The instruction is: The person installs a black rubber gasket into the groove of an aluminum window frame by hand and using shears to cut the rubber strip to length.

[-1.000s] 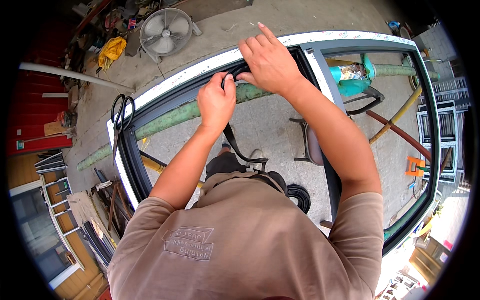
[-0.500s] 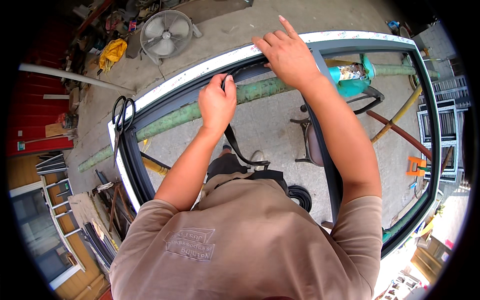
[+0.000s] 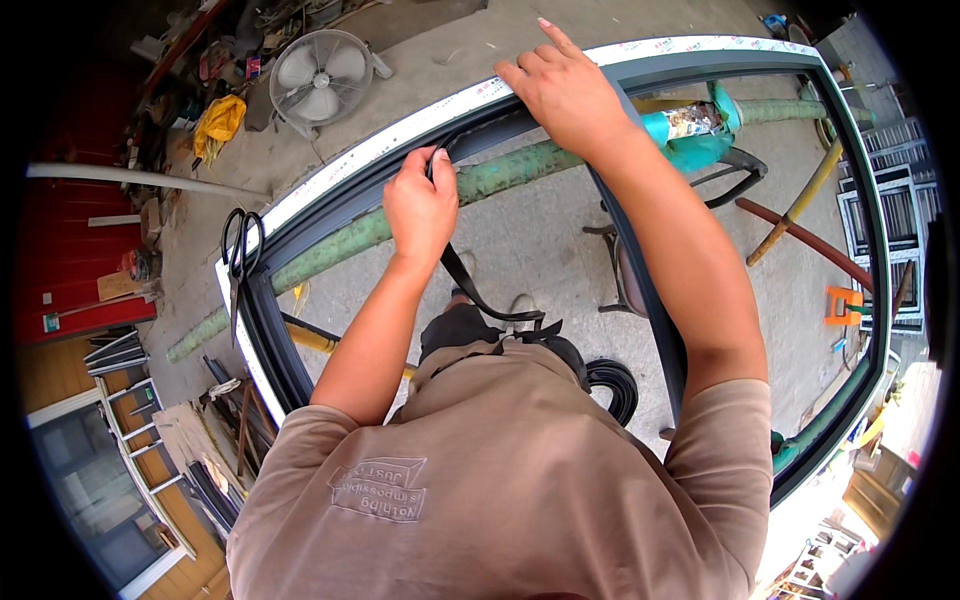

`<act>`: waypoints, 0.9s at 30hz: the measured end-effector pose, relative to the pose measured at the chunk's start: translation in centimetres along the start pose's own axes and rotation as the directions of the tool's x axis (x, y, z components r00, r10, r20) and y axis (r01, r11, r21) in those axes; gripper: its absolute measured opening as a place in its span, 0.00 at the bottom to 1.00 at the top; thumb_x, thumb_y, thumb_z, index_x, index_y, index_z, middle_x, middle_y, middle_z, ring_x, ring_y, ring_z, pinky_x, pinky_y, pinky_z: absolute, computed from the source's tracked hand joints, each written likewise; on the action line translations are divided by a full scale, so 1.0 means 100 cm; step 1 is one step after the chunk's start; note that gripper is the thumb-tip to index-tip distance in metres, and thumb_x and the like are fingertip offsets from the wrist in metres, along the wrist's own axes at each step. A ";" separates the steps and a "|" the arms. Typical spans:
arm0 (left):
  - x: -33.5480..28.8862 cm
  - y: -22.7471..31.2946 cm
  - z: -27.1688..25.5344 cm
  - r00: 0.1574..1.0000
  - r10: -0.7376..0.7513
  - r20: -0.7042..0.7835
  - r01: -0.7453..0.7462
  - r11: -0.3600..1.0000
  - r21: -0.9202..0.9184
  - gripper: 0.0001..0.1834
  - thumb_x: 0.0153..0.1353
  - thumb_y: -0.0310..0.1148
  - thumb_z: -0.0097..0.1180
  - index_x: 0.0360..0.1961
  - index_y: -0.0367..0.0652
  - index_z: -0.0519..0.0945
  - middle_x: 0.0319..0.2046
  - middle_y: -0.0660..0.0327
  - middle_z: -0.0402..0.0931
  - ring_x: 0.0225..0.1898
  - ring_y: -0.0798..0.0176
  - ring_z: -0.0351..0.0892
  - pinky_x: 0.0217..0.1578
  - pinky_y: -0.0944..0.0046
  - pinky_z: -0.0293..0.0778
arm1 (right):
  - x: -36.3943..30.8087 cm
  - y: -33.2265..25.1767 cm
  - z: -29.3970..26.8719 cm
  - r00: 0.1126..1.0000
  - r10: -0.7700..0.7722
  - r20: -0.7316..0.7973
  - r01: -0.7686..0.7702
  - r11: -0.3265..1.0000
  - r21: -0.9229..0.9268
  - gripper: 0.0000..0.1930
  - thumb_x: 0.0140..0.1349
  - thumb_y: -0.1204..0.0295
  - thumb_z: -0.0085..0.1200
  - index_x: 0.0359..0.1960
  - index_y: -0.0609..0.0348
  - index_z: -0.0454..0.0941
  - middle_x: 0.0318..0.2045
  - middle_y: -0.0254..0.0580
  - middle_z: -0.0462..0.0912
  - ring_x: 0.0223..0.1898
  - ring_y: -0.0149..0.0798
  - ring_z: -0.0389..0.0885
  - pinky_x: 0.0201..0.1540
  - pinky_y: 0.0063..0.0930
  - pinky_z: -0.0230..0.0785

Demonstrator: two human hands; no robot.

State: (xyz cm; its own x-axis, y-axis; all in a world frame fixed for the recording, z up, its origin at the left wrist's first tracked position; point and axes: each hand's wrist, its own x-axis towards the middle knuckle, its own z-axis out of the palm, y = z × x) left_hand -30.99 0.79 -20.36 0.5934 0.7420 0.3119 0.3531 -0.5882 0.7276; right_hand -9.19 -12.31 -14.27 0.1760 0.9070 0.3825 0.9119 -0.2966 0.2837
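Observation:
My left hand pinches a black rubber sealing strip between thumb and fingers at the inner edge of a large dark window frame. From that hand the strip hangs down toward my waist; its upper part runs along the frame's far bar. Farther right, my right hand rests on the same bar near the joint with the crossbar, one finger stretched out and the others bent. Its underside and thumb are partly hidden. White printed film covers the frame's outer face. Black-handled scissors hang over the left corner.
A green-wrapped pole runs beneath the frame. On the floor lie a black coil and, beyond the frame, a fan and a yellow bag. An orange stool stands right. White-edged frames lean at the far right.
The view has shifted slightly, and the far bar sits a little higher in it. Both hands keep about the same places on the frame, the left still pinching the strip.

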 end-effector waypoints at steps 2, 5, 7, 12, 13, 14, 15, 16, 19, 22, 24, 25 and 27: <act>0.001 0.000 0.001 1.000 0.006 -0.016 -0.006 1.000 -0.008 0.16 0.75 0.41 0.65 0.46 0.36 0.91 0.26 0.43 0.86 0.28 0.38 0.88 0.35 0.47 0.81 | 0.000 0.000 0.006 1.000 -0.006 -0.026 0.006 1.000 -0.026 0.13 0.72 0.72 0.57 0.56 0.48 0.85 0.38 0.37 0.88 0.53 0.42 0.89 0.89 0.47 0.52; 0.001 -0.002 0.000 1.000 0.015 -0.015 -0.015 1.000 -0.009 0.17 0.75 0.41 0.65 0.46 0.36 0.91 0.26 0.42 0.86 0.29 0.37 0.89 0.35 0.46 0.81 | 0.001 -0.002 0.011 0.999 -0.002 -0.054 -0.001 0.999 -0.054 0.15 0.73 0.71 0.56 0.59 0.47 0.85 0.39 0.36 0.88 0.54 0.41 0.88 0.89 0.46 0.52; 0.001 -0.001 -0.002 1.000 0.021 -0.004 -0.021 1.000 0.011 0.17 0.76 0.41 0.64 0.47 0.36 0.91 0.26 0.42 0.86 0.29 0.38 0.88 0.36 0.46 0.81 | -0.002 -0.003 0.010 0.997 0.029 -0.068 -0.032 0.999 -0.044 0.17 0.73 0.71 0.56 0.61 0.45 0.85 0.39 0.36 0.89 0.54 0.41 0.88 0.89 0.45 0.53; 0.002 0.004 -0.004 0.999 -0.026 0.029 0.025 0.999 0.045 0.18 0.78 0.43 0.62 0.47 0.36 0.90 0.30 0.42 0.87 0.32 0.41 0.89 0.39 0.50 0.82 | -0.001 -0.001 0.002 0.999 0.040 -0.017 -0.041 0.997 -0.064 0.20 0.74 0.71 0.55 0.64 0.42 0.85 0.39 0.35 0.89 0.55 0.40 0.88 0.89 0.45 0.53; 0.002 0.004 -0.003 1.000 -0.011 0.019 0.010 0.999 0.047 0.18 0.78 0.43 0.62 0.47 0.36 0.90 0.30 0.42 0.87 0.32 0.41 0.89 0.39 0.50 0.81 | -0.002 0.000 0.003 0.999 0.037 -0.017 -0.038 0.997 -0.065 0.20 0.74 0.71 0.55 0.64 0.43 0.85 0.39 0.35 0.89 0.55 0.40 0.88 0.89 0.45 0.52; 0.001 0.003 -0.002 1.000 0.005 0.010 -0.005 0.999 0.049 0.18 0.78 0.43 0.62 0.47 0.36 0.90 0.30 0.42 0.87 0.32 0.40 0.90 0.39 0.49 0.81 | -0.003 0.000 0.003 0.999 0.035 -0.017 -0.036 0.997 -0.067 0.20 0.74 0.71 0.55 0.64 0.43 0.85 0.39 0.35 0.89 0.55 0.40 0.88 0.89 0.45 0.52; 0.000 0.001 -0.001 1.000 0.001 0.011 -0.002 0.999 0.044 0.18 0.78 0.43 0.62 0.47 0.36 0.90 0.30 0.42 0.87 0.32 0.40 0.90 0.40 0.49 0.81 | -0.004 0.001 0.004 0.999 0.030 -0.024 -0.031 0.998 -0.047 0.21 0.73 0.72 0.56 0.65 0.43 0.85 0.39 0.35 0.88 0.54 0.40 0.88 0.89 0.45 0.53; 0.001 0.000 -0.001 1.000 0.000 0.010 0.000 0.999 0.039 0.18 0.78 0.42 0.62 0.48 0.36 0.90 0.30 0.42 0.87 0.32 0.40 0.90 0.40 0.49 0.81 | -0.002 0.003 0.004 0.999 0.024 -0.036 -0.025 0.999 -0.029 0.22 0.71 0.73 0.56 0.66 0.44 0.84 0.38 0.35 0.87 0.54 0.41 0.87 0.89 0.46 0.54; 0.001 0.000 -0.002 1.000 -0.009 0.017 0.009 1.000 0.028 0.17 0.77 0.42 0.63 0.47 0.37 0.91 0.31 0.41 0.88 0.35 0.35 0.90 0.40 0.46 0.83 | -0.002 0.002 0.003 0.998 0.020 -0.051 -0.021 1.000 -0.019 0.24 0.70 0.74 0.56 0.67 0.45 0.83 0.37 0.35 0.85 0.53 0.41 0.87 0.90 0.46 0.54; 0.002 0.000 -0.001 1.000 0.017 0.009 -0.018 0.999 0.027 0.16 0.76 0.41 0.63 0.47 0.37 0.91 0.31 0.40 0.89 0.36 0.33 0.91 0.40 0.44 0.83 | -0.003 0.002 -0.001 1.000 0.029 0.007 -0.028 0.999 -0.024 0.23 0.71 0.72 0.57 0.67 0.45 0.84 0.41 0.35 0.89 0.56 0.42 0.87 0.91 0.48 0.50; 0.002 -0.001 -0.001 1.000 0.025 0.009 -0.026 0.999 0.029 0.16 0.76 0.41 0.63 0.47 0.37 0.91 0.31 0.40 0.89 0.36 0.33 0.91 0.41 0.44 0.84 | -0.003 0.002 -0.002 0.999 0.029 0.028 -0.029 1.000 -0.006 0.22 0.71 0.70 0.60 0.67 0.46 0.85 0.43 0.36 0.91 0.58 0.42 0.87 0.91 0.50 0.47; 0.002 -0.001 -0.001 1.000 0.018 0.015 -0.019 0.999 0.029 0.16 0.76 0.41 0.63 0.47 0.37 0.91 0.31 0.40 0.89 0.36 0.33 0.91 0.41 0.44 0.84 | -0.003 0.002 -0.002 0.999 0.027 0.018 -0.027 1.000 0.011 0.22 0.70 0.70 0.61 0.66 0.46 0.85 0.42 0.36 0.90 0.58 0.42 0.87 0.91 0.50 0.46; 0.001 -0.001 -0.001 1.000 0.002 0.022 -0.003 1.000 0.027 0.16 0.76 0.40 0.63 0.47 0.37 0.91 0.31 0.41 0.89 0.36 0.33 0.91 0.41 0.44 0.84 | -0.004 0.002 -0.003 0.999 0.026 0.023 -0.027 0.999 0.039 0.23 0.68 0.68 0.64 0.65 0.47 0.85 0.42 0.36 0.90 0.58 0.42 0.87 0.92 0.50 0.45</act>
State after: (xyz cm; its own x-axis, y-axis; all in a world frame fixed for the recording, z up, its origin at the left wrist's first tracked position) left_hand -31.01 0.96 -20.29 0.6098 0.7335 0.3002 0.3705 -0.5987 0.7102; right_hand -9.19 -12.84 -14.13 0.2082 0.9055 0.3699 0.9205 -0.3093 0.2390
